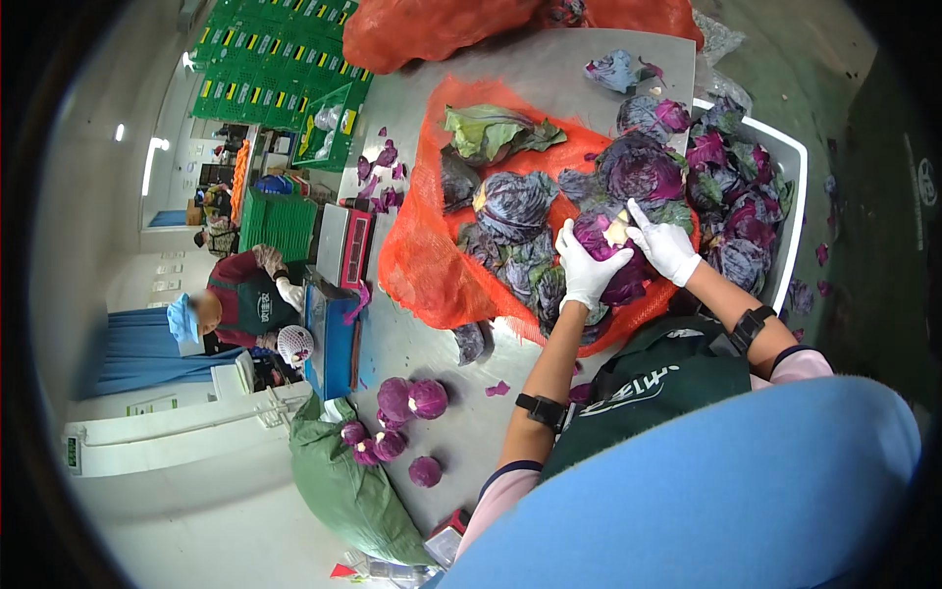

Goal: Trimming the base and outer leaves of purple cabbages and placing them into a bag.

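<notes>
Both my hands, in white gloves, are at a red cabbage (592, 230) whose pale cut stem faces up. My left hand (589, 267) grips its near left side, thumb reaching across the purple leaves. On its right side, my right hand (667, 247) has its fingers against the head beside the stem. The cabbage rests over an opened orange mesh sack (422, 270). Around it lie a whole cabbage with dark outer leaves (515, 208), another large head (643, 169) just beyond my hands, and loose green leaves (486, 133).
A white bin (797, 162) of stripped leaves stands at the right. Several peeled cabbages (394, 401) sit on the metal table (461, 393) at left, near a green sack (343, 481). A scale (343, 245), blue crate (332, 339) and co-worker (245, 294) are farther left; full orange sacks (432, 29) lie beyond.
</notes>
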### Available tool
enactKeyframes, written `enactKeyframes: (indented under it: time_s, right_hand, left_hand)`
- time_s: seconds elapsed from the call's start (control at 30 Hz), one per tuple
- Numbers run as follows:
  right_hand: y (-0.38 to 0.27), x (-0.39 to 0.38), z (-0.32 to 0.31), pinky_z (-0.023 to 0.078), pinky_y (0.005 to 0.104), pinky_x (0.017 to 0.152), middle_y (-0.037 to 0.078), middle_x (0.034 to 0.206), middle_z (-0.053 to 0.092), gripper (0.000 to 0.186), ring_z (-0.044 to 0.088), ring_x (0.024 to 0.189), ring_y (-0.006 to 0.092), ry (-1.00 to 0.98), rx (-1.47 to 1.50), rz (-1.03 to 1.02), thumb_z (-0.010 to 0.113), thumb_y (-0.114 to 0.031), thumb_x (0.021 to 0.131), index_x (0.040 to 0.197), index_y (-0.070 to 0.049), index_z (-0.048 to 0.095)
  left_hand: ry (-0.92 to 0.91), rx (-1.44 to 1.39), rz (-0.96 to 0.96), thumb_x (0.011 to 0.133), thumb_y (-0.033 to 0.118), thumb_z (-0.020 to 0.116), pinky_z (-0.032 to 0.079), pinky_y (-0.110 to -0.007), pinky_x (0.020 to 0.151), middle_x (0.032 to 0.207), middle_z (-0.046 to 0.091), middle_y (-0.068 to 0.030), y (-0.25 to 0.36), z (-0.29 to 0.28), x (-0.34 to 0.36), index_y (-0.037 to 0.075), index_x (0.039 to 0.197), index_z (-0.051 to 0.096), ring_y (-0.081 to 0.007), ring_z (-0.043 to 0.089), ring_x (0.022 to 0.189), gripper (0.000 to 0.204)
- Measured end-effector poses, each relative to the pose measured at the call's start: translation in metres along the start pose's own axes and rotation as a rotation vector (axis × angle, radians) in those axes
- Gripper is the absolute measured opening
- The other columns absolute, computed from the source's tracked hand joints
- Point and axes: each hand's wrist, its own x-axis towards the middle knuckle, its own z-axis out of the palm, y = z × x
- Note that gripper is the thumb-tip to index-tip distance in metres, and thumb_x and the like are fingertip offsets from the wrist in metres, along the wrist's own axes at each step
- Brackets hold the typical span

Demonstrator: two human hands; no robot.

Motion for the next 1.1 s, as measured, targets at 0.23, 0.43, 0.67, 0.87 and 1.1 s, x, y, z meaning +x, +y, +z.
enactKeyframes:
  time_s: [0.23,0.43,0.67,0.87,1.1]
  right_hand:
    - [-0.002,0.013,-0.008,0.052,0.0504,0.061,0.020,0.077,0.070,0.065,0.068,0.068,0.0379,-0.113,-0.172,-0.039,0.035,-0.051,0.104,0.154,-0.010,0.029]
    - [-0.008,0.031,-0.020,0.054,0.0510,0.071,0.022,0.090,0.071,0.054,0.069,0.080,0.0406,-0.083,0.039,0.003,0.038,-0.053,0.102,0.141,-0.017,0.053]
    - [-0.006,0.060,-0.026,0.054,0.0492,0.080,0.023,0.100,0.070,0.051,0.068,0.094,0.0406,-0.150,0.032,0.023,0.038,-0.052,0.102,0.132,-0.017,0.061]
    - [0.055,0.071,-0.030,0.052,0.0498,0.082,0.024,0.104,0.068,0.052,0.065,0.095,0.0420,0.014,-0.003,0.117,0.035,-0.053,0.104,0.126,-0.017,0.066]
    - [0.063,0.041,-0.014,0.052,0.0493,0.081,0.022,0.103,0.069,0.053,0.067,0.094,0.0411,0.033,0.026,0.306,0.035,-0.055,0.103,0.136,-0.022,0.060]
  left_hand:
    - [-0.010,0.041,-0.009,0.058,0.041,0.095,0.034,-0.043,0.114,0.145,0.031,-0.0280,0.003,0.002,0.000,-0.006,0.149,0.022,-0.0405,0.038,0.135,0.126]
    - [0.018,0.024,0.043,0.062,0.040,0.094,0.034,-0.043,0.113,0.144,0.032,-0.0285,-0.006,0.000,0.003,-0.007,0.148,0.022,-0.0397,0.039,0.134,0.122]
    - [0.010,-0.178,-0.017,0.063,0.035,0.094,0.033,-0.041,0.114,0.143,0.032,-0.0277,-0.012,-0.009,-0.002,-0.007,0.147,0.024,-0.0392,0.038,0.134,0.118]
    - [-0.085,-0.135,0.303,0.058,0.022,0.095,0.030,-0.041,0.117,0.145,0.033,-0.0198,-0.041,-0.011,-0.052,-0.002,0.150,0.022,-0.0337,0.037,0.137,0.120]
    - [-0.205,-0.286,0.269,0.066,0.008,0.091,0.032,-0.038,0.117,0.154,0.036,-0.0148,-0.071,-0.034,-0.064,0.004,0.157,0.022,-0.0246,0.039,0.141,0.114]
